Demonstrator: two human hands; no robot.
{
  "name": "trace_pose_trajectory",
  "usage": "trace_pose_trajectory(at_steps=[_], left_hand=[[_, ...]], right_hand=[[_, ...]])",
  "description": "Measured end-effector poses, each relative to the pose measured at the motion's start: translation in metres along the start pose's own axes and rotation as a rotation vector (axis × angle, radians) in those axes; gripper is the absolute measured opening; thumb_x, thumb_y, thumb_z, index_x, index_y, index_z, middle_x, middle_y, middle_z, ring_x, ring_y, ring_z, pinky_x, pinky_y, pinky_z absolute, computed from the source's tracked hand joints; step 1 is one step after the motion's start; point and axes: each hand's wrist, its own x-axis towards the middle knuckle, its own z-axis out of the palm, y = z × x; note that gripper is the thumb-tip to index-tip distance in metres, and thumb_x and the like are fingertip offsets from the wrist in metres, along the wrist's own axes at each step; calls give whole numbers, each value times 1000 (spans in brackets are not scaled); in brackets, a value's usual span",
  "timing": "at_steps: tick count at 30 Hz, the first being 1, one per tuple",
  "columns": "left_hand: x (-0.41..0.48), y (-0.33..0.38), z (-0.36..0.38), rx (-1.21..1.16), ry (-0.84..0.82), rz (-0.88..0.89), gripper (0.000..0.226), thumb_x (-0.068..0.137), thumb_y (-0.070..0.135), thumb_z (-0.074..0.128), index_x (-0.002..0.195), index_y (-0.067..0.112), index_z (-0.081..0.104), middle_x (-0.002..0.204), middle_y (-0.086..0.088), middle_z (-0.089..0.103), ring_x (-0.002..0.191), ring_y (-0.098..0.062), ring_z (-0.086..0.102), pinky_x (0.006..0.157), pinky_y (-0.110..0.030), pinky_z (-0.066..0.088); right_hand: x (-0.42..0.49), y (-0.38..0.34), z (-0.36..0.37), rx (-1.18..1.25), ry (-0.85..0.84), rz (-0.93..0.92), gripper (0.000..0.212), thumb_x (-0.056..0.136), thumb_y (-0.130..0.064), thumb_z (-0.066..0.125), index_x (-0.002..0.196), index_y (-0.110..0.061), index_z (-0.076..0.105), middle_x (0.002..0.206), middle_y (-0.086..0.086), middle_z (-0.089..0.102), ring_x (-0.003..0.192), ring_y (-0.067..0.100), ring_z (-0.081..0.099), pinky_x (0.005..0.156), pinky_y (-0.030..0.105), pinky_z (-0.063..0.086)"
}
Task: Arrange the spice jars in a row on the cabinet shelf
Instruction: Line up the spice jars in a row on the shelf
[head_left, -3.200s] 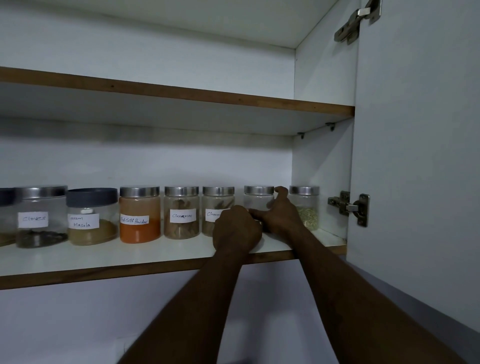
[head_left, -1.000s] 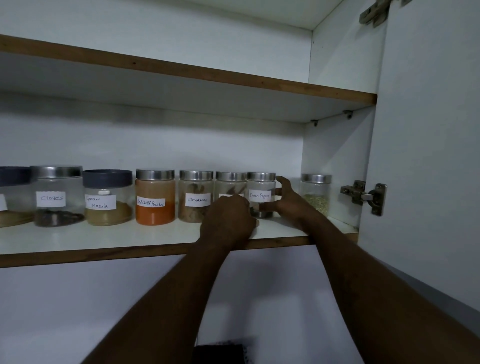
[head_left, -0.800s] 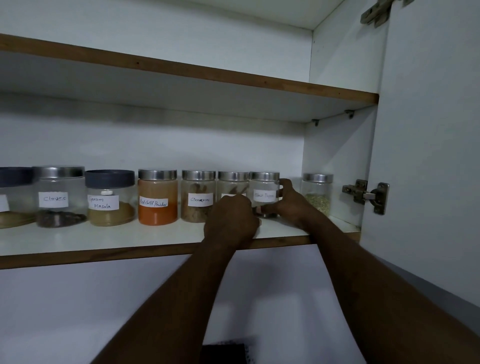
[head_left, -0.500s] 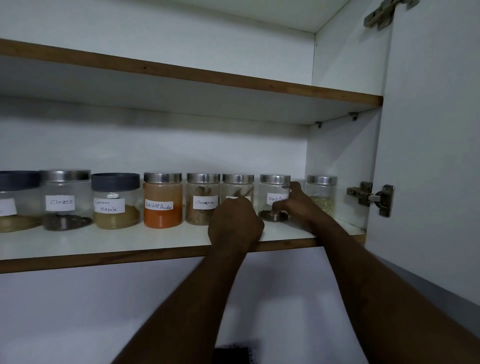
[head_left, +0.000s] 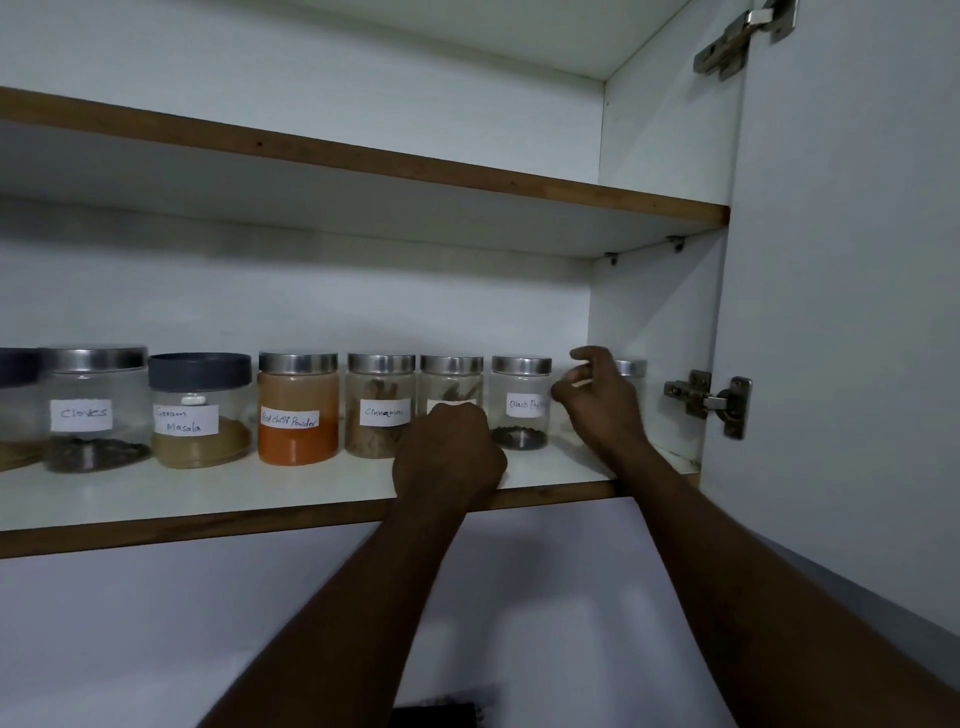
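Fingers (head_left: 589, 356) of right hand (head_left: 605, 410), loosely curled, beside cylindrical steel-lidded glass jar (head_left: 521, 410)

An upper shelf (head_left: 363, 158) with a brown wooden front edge runs across the cabinet, its white underside in shadow. Behind and below it is the plain white back panel (head_left: 311, 291), and at the right end the white side wall (head_left: 654, 312). Two small metal support pins (head_left: 613, 256) sit in the side wall just under the upper shelf's right end. The cabinet door (head_left: 857, 312) stands open on the right, pale and plain. It hangs on two metal hinges, the upper hinge (head_left: 743, 39) near the top corner and the lower hinge (head_left: 709, 402) beside the side wall's front edge. Under the cabinet is a bare wall (head_left: 156, 623), and a dark object (head_left: 436, 714), too cut off to identify, sits at the bottom edge.
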Motion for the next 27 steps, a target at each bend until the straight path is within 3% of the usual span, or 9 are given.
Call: trace_pose_trajectory(at_steps=[2,4,8,10,16,19,22,24,27], left_hand=[[1,3,1,13,-50,107,21,90,31,58,102,24,73,98,0,73,89,-21,68,75,-33,55],[4,7,4,-52,-143,227,27,94,31,53,112,31,73,110,2,72,96,-21,67,80,-33,53],[12,38,17,-71,-225,433,27,98,25,54,117,26,73,117,-2,67,103,-23,65,88,-37,54],[10,62,28,-45,-211,479,30,103,26,47,113,14,72,109,-8,66,98,-26,64,83,-39,53],[20,88,50,-38,-129,275,30,94,33,56,107,8,68,109,-11,67,100,-28,65,71,-32,42],[18,88,50,-92,-92,213,26,90,31,60,101,10,69,105,-11,67,98,-28,65,68,-30,41],[18,88,50,-112,-84,208,25,88,31,60,97,9,69,103,-12,67,95,-29,65,67,-29,40],[18,87,50,-124,-86,203,25,87,32,61,96,10,69,101,-11,67,95,-29,66,65,-29,40],[18,87,52,-115,-88,207,28,88,33,60,101,11,70,104,-11,68,96,-29,65,66,-29,39]], right_hand=[[-2,-1,-12,-329,154,-219,52,81,-32,70,129,-19,55,120,2,60,104,19,58,82,36,51],[6,-2,-24,-640,185,-324,59,81,-34,67,135,-14,55,132,9,55,118,30,51,89,41,49],[26,2,-38,-948,-71,-145,77,89,-42,64,152,-10,32,151,16,40,133,36,42,101,47,43],[32,8,-37,-1004,-154,-115,75,92,-52,61,150,-13,33,148,16,44,133,35,42,102,48,45],[48,2,-44,-830,-107,-259,61,81,-65,70,113,-18,50,104,5,60,94,26,58,73,37,51],[52,-1,-51,-814,-51,-301,53,77,-60,77,99,-18,54,88,0,61,80,22,58,67,36,52],[59,-4,-63,-534,-168,-221,26,79,-28,79,93,-19,59,90,-3,68,87,19,65,70,34,54],[65,-4,-72,-354,-243,-147,25,77,-6,72,93,-21,60,97,-10,71,97,13,68,69,27,52],[69,-1,-73,-354,-298,-140,36,77,-12,74,105,-24,57,112,-9,65,104,18,64,69,27,48]])
